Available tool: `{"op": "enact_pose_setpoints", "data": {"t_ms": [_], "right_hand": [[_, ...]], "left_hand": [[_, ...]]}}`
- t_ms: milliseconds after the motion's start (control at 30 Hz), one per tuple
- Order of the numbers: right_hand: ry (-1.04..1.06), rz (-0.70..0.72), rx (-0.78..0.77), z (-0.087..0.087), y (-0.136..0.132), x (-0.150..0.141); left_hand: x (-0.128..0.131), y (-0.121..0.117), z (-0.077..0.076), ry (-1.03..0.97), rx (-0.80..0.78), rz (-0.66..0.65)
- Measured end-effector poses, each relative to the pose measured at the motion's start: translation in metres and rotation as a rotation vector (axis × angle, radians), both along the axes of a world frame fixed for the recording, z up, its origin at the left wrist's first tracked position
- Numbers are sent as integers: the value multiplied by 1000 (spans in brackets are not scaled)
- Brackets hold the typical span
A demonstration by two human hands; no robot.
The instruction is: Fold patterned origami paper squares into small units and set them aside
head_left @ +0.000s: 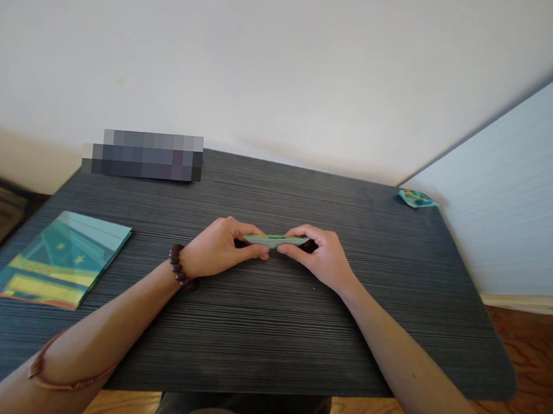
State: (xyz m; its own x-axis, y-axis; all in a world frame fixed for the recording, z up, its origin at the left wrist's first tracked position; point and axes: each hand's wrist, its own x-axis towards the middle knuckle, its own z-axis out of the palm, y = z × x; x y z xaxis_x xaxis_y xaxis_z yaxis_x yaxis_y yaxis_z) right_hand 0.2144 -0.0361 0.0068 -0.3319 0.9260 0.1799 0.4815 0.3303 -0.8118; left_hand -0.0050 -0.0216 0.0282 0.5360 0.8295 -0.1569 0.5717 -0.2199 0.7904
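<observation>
Right now the left hand (218, 246) is pinching one end of a thin, flat green and yellow piece (275, 241), its thumb pressing in front and its fingers curling behind. Opposite it, the right hand (326, 255) is closing on the other end in much the same way — both hands are holding the piece almost edge-on above the middle of the dark table (295, 336), and the fingers are hiding its two ends. Dark beads (179, 269) are circling the left wrist, and a thin brown cord (83, 384) is looping round the forearm below. That forearm is running up between the piece and a printed booklet (59, 260), which is lying on the left part of the table, showing green, yellow and pale blue. Beyond the booklet, near the far left corner, a pixelated patch (146, 156) is masking whatever is sitting there — its shape is impossible to tell. Near the far right corner a small crumpled teal and yellow packet (417, 199) is resting. A pale wall (287, 67) is closing off the far side, and a whitish panel (522, 182) is standing along the right, angling in towards that corner
</observation>
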Motion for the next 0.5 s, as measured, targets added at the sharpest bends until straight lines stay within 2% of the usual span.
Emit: {"op": "enact_pose_setpoints", "data": {"t_ms": [167,500], "right_hand": [[11,15,2,0,-1,-2],[60,2,-16,5,-3,0]], "left_hand": [[0,0,0,30,22,-7],[2,1,-4,19,189,-100]]}}
